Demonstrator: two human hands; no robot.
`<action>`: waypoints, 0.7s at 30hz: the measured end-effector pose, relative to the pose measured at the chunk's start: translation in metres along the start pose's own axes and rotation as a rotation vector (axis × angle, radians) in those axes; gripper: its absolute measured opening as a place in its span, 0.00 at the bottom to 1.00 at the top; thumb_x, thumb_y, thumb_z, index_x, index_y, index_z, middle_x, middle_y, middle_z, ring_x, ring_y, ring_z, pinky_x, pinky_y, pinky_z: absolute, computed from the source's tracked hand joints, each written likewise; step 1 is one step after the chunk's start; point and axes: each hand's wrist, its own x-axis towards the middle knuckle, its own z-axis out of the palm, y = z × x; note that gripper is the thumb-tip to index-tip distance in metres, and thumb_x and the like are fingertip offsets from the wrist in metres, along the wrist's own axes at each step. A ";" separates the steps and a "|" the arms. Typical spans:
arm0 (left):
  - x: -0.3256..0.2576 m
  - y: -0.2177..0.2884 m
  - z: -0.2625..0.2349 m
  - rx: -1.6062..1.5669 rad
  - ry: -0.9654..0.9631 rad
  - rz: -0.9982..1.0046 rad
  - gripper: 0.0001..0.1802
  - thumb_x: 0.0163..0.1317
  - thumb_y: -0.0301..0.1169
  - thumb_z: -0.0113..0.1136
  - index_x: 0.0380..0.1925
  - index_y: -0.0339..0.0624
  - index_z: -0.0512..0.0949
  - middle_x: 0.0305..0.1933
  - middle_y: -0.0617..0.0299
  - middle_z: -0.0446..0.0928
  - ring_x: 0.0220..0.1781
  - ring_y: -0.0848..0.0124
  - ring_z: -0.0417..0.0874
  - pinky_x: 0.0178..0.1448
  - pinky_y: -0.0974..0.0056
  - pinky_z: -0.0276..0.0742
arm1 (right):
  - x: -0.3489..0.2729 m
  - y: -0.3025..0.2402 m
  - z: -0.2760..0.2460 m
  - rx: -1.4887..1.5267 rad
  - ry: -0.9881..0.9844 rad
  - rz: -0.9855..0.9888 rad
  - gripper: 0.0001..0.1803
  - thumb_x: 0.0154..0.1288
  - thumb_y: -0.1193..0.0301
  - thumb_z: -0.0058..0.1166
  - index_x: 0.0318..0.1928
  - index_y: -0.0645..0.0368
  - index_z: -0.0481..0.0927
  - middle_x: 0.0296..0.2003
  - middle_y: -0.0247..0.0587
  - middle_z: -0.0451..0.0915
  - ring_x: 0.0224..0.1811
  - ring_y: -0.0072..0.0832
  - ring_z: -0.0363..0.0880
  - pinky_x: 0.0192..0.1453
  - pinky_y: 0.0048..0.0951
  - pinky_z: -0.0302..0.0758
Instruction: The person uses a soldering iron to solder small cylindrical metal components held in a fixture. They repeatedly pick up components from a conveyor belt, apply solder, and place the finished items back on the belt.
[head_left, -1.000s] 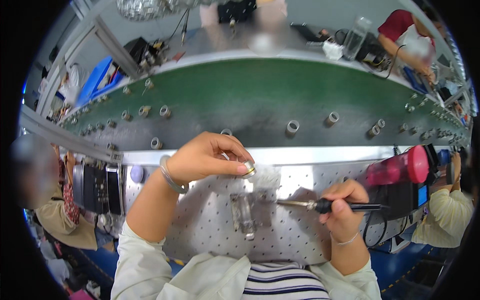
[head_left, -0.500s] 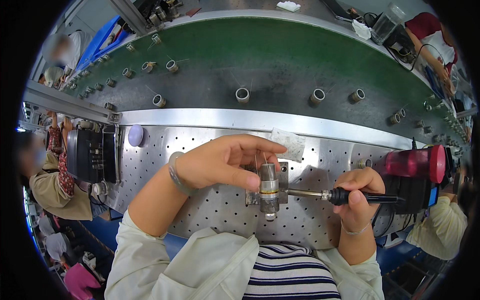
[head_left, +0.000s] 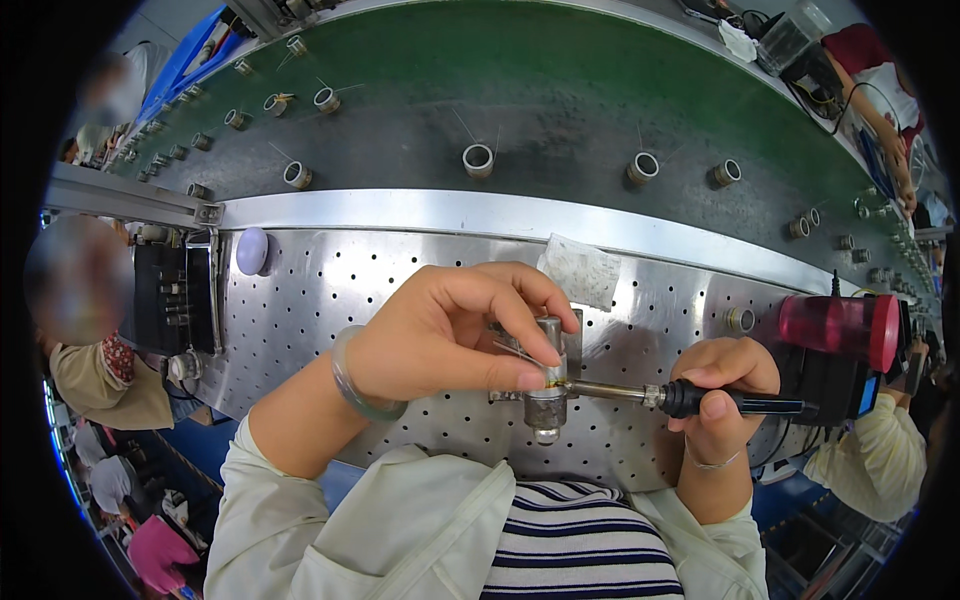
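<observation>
My right hand [head_left: 722,385] grips a soldering iron [head_left: 685,397] by its black handle, with the metal shaft pointing left. Its tip meets the middle of an upright grey metal cylinder [head_left: 545,412], at a narrow yellowish band. My left hand [head_left: 450,335] reaches around the cylinder's left side, thumb and forefinger closed beside that band. They pinch a thin wire [head_left: 512,350], whose end is hidden by the fingertips. The cylinder stands against a dark metal block [head_left: 574,345], partly covered by my left hand.
A green belt [head_left: 400,110] beyond the perforated metal table [head_left: 310,310] carries several ring-shaped metal parts with thin wires. A stained paper sheet [head_left: 580,270], a lilac oval object [head_left: 252,251] and a loose metal ring [head_left: 740,319] lie on the table. A pink container [head_left: 835,330] stands right.
My left thumb and forefinger have come down from the wires above the cylinder and closed at its band. The soldering iron's tip now touches there. The view has shifted slightly.
</observation>
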 end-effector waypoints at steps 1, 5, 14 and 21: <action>0.000 0.000 0.000 -0.011 -0.001 -0.003 0.10 0.44 0.14 0.67 0.28 0.37 0.82 0.48 0.48 0.74 0.46 0.61 0.78 0.54 0.61 0.73 | 0.000 0.000 -0.001 -0.004 -0.007 0.000 0.11 0.54 0.74 0.63 0.30 0.69 0.74 0.20 0.44 0.76 0.15 0.25 0.75 0.20 0.20 0.71; -0.001 0.001 0.002 -0.023 0.002 -0.013 0.10 0.43 0.14 0.67 0.25 0.39 0.82 0.48 0.47 0.73 0.47 0.62 0.77 0.56 0.61 0.72 | 0.003 0.001 0.000 0.000 -0.040 -0.028 0.11 0.53 0.75 0.62 0.31 0.69 0.74 0.19 0.45 0.76 0.15 0.25 0.75 0.19 0.20 0.71; -0.001 0.002 0.003 0.015 0.008 0.009 0.09 0.42 0.15 0.68 0.24 0.40 0.82 0.48 0.48 0.74 0.48 0.62 0.77 0.57 0.60 0.71 | 0.004 0.004 -0.004 0.001 -0.104 -0.103 0.11 0.53 0.75 0.63 0.32 0.68 0.74 0.19 0.46 0.77 0.15 0.27 0.75 0.19 0.22 0.72; -0.001 0.002 0.003 0.012 0.008 -0.012 0.09 0.42 0.16 0.68 0.24 0.40 0.82 0.48 0.48 0.74 0.48 0.62 0.77 0.57 0.60 0.70 | 0.006 0.005 -0.005 0.006 -0.138 -0.107 0.12 0.52 0.77 0.63 0.34 0.69 0.74 0.20 0.46 0.77 0.15 0.27 0.76 0.19 0.23 0.73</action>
